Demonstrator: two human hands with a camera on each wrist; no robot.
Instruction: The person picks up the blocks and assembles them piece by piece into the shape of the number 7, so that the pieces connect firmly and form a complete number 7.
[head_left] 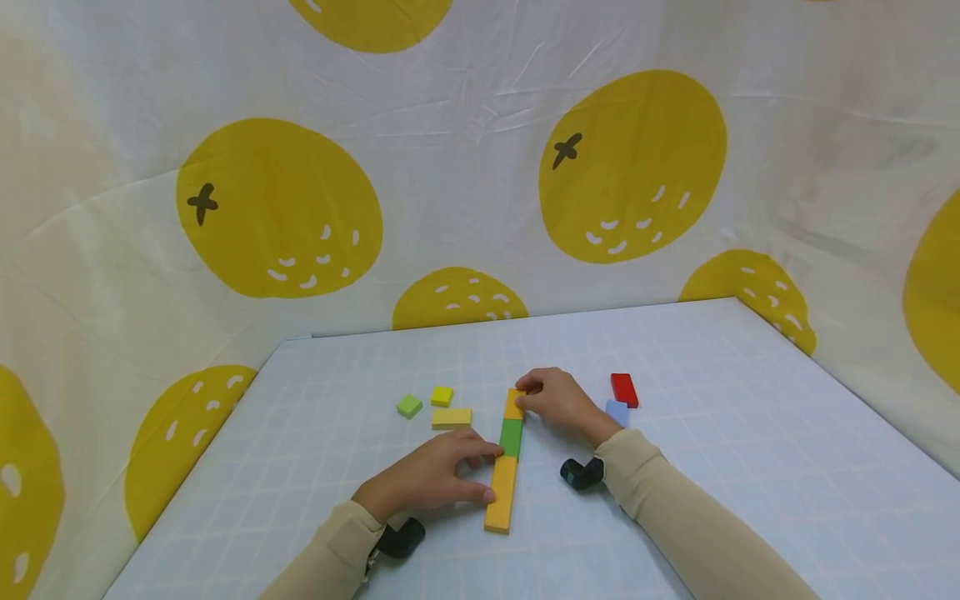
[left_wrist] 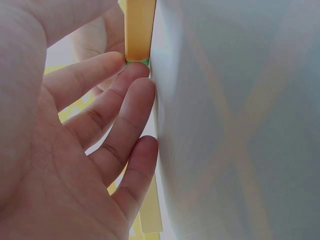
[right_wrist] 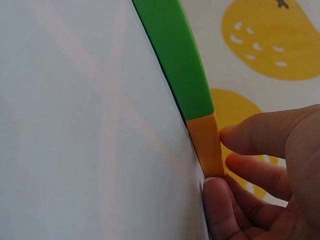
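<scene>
Three blocks form a straight row on the table: a long orange block (head_left: 502,493) nearest me, a green block (head_left: 511,437) in the middle, and a short orange block (head_left: 513,405) farthest away. My left hand (head_left: 431,473) rests along the row's left side, thumb at the long orange block and index fingertip by its joint with the green one. Its fingers are loosely extended in the left wrist view. At the far end, my right hand (head_left: 558,404) holds the short orange block, one fingertip (right_wrist: 218,195) at its end and another digit at its side.
Left of the row lie a light green block (head_left: 409,407), a yellow block (head_left: 442,396) and a pale yellow rectangular block (head_left: 452,418). A red block (head_left: 624,390) and a blue block (head_left: 617,412) lie beyond my right wrist. A fruit-print curtain (head_left: 465,192) borders the table.
</scene>
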